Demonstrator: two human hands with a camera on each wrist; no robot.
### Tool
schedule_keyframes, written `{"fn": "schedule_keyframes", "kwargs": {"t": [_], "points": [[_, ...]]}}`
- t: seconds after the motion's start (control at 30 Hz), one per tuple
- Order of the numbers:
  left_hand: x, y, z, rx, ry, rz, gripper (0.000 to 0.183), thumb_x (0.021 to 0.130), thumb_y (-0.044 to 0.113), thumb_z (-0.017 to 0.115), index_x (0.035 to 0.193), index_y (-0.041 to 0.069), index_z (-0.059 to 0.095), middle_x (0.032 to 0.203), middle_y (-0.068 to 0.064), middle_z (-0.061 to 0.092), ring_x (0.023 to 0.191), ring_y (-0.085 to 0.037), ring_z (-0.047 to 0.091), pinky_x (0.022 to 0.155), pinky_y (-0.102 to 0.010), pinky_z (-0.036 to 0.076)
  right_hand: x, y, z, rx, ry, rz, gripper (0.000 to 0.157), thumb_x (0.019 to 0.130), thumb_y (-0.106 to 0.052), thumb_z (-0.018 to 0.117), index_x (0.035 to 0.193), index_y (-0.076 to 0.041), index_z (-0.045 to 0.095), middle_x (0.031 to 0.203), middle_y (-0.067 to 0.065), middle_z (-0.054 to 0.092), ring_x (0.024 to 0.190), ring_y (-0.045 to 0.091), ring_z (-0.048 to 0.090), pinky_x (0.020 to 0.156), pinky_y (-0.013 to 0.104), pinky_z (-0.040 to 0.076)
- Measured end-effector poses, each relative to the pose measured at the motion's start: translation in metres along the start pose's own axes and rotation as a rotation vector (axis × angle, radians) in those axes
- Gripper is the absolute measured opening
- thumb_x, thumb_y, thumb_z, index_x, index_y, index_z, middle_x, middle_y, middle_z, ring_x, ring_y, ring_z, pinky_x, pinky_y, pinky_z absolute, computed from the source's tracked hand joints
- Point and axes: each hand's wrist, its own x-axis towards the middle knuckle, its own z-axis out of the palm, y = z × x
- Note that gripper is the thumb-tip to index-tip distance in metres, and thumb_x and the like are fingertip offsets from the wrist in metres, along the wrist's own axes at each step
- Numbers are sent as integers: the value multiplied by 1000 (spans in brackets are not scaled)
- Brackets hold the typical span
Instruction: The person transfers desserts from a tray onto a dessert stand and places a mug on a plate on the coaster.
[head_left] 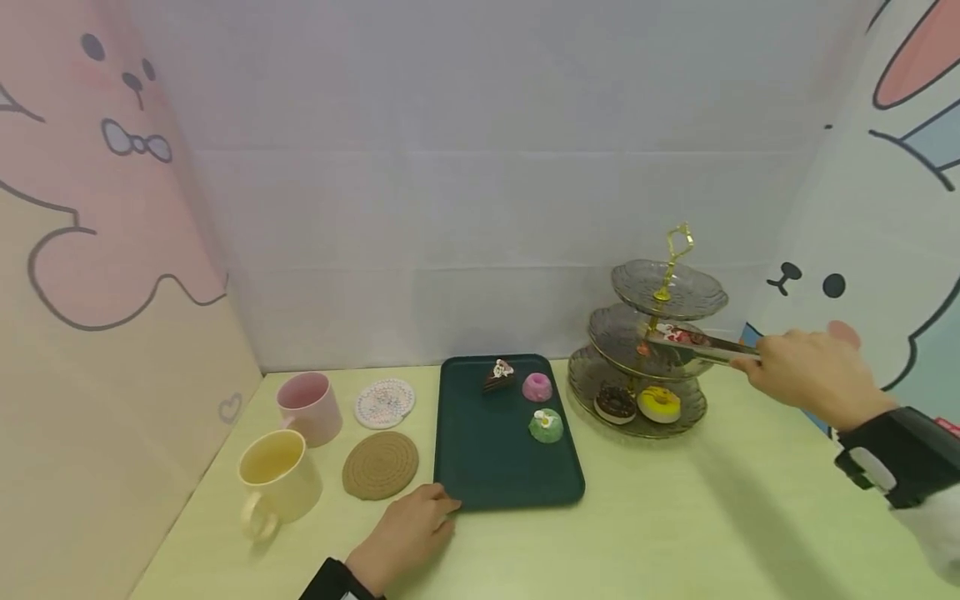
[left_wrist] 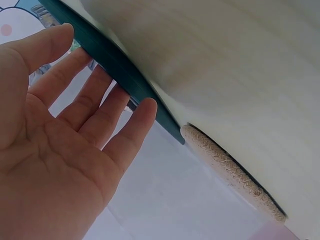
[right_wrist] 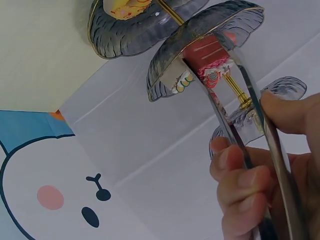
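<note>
My right hand (head_left: 813, 373) grips metal tongs (head_left: 723, 348) beside the three-tier glass stand (head_left: 697, 292). Between the tongs' tips, at the middle tier, is a red cake slice (right_wrist: 205, 54) with white and pink decoration; a pale piece with coloured trim (right_wrist: 181, 82) sits close to it. My left hand (head_left: 411, 529) touches the near left corner of a dark green tray (head_left: 487, 467), its fingers (left_wrist: 112, 102) extended against the rim. The tray carries a chocolate cake slice (head_left: 499, 377), a pink ring cake (head_left: 537, 387) and a green cake (head_left: 546, 425).
On the bottom tier lie a chocolate donut (head_left: 615, 405) and a yellow donut (head_left: 660, 404). Left of the tray are a pink mug (head_left: 311, 410), a yellow mug (head_left: 288, 483), a white patterned coaster (head_left: 385, 403) and a brown woven coaster (head_left: 381, 465). A pale wall (head_left: 450, 208) stands behind.
</note>
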Motion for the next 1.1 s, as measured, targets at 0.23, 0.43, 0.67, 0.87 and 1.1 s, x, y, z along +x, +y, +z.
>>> {"fn": "schedule_keyframes", "kwargs": {"t": [0.23, 0.43, 0.67, 0.87, 1.1], "points": [[0, -1, 0, -9, -8, 1, 23, 82, 15, 65, 102, 7, 71, 85, -1, 59, 81, -15, 59, 61, -30, 53, 8, -6, 2, 7, -42, 11, 45, 91, -28, 53, 49, -16, 44, 47, -3, 29, 38, 15, 36, 37, 28, 26], [1, -3, 1, -11, -17, -2, 23, 83, 16, 65, 103, 7, 71, 86, 0, 59, 82, -15, 58, 61, -29, 53, 15, -8, 2, 12, -78, 25, 39, 90, -32, 54, 56, -13, 50, 50, 1, 40, 43, 19, 45, 39, 38, 40], [1, -4, -2, -6, -22, 1, 24, 83, 16, 65, 103, 6, 71, 87, -1, 59, 82, -15, 58, 62, -30, 54, 18, -8, 2, 27, -135, 40, 38, 89, -36, 54, 61, -10, 53, 52, 3, 44, 45, 19, 46, 42, 40, 42], [2, -3, -2, -2, -11, 5, 23, 83, 16, 64, 103, 7, 71, 88, -2, 60, 83, -15, 58, 63, -31, 54, 17, -6, -1, 25, -187, 48, 45, 91, -43, 49, 61, -10, 51, 51, 1, 40, 46, 20, 47, 45, 40, 41], [1, -4, -2, -10, -30, -5, 24, 83, 16, 64, 105, 7, 71, 91, -3, 61, 86, -16, 59, 64, -32, 55, 12, -7, -4, 37, -171, 73, 49, 92, -40, 49, 49, -16, 41, 48, -4, 29, 41, 17, 40, 43, 32, 34]]}}
